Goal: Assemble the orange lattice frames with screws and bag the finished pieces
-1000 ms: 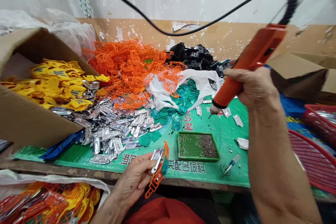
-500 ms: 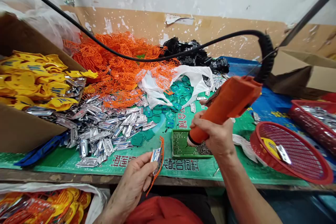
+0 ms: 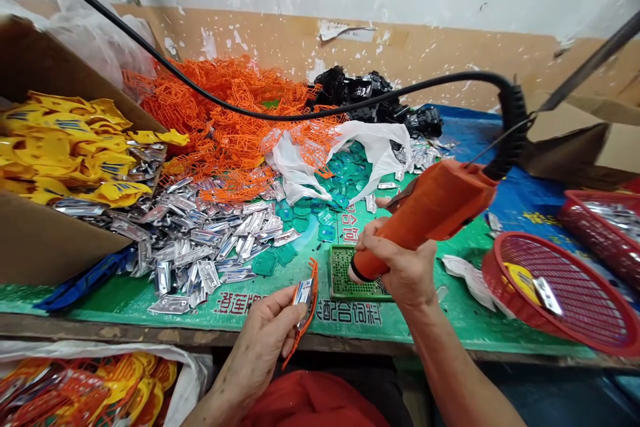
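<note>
My right hand (image 3: 400, 267) is closed round an orange electric screwdriver (image 3: 425, 210) that hangs on a black coiled cable (image 3: 507, 127). Its tip points down over a small green screw tray (image 3: 345, 273) on the green mat. My left hand (image 3: 270, 333) is closed on an orange plastic frame (image 3: 306, 303) with a silver metal piece against it, held at the table's near edge, left of the tray.
A heap of silver metal parts (image 3: 200, 240) lies left of centre, with orange frames (image 3: 225, 113), black parts (image 3: 365, 97) and teal pieces (image 3: 345, 180) behind. A cardboard box of yellow parts (image 3: 75, 153) stands left. Red baskets (image 3: 560, 293) sit right.
My right hand has brought the screwdriver down from high on the right to the green screw tray. My left hand has kept the orange frame almost still.
</note>
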{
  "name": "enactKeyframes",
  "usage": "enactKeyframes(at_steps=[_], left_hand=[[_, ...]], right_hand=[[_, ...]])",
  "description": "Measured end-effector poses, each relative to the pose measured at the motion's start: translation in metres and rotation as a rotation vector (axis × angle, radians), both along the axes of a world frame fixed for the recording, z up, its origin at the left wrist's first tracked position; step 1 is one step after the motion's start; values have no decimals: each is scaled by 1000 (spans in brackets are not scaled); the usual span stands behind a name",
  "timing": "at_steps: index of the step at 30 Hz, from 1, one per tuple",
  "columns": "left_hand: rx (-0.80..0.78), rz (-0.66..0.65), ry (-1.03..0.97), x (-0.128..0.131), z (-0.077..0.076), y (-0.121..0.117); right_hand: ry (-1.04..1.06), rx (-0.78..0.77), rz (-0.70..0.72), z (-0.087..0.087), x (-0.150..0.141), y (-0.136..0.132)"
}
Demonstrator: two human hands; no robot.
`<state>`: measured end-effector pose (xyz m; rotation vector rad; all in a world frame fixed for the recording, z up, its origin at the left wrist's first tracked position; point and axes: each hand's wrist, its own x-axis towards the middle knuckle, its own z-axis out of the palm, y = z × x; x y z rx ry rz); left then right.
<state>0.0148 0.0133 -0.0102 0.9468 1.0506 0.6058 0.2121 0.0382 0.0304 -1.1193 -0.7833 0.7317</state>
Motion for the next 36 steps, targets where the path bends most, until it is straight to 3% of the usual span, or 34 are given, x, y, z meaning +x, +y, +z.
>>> enactKeyframes(at_steps=[26, 30, 36], left_hand=[[42, 6, 28, 8, 17, 4], [45, 15, 1, 10, 18, 5], [61, -8, 23, 11, 9, 4]], right_hand=[[-89, 24, 35, -3, 4, -3], [-55, 50, 44, 8, 8, -4], [109, 152, 95, 43, -1, -10]])
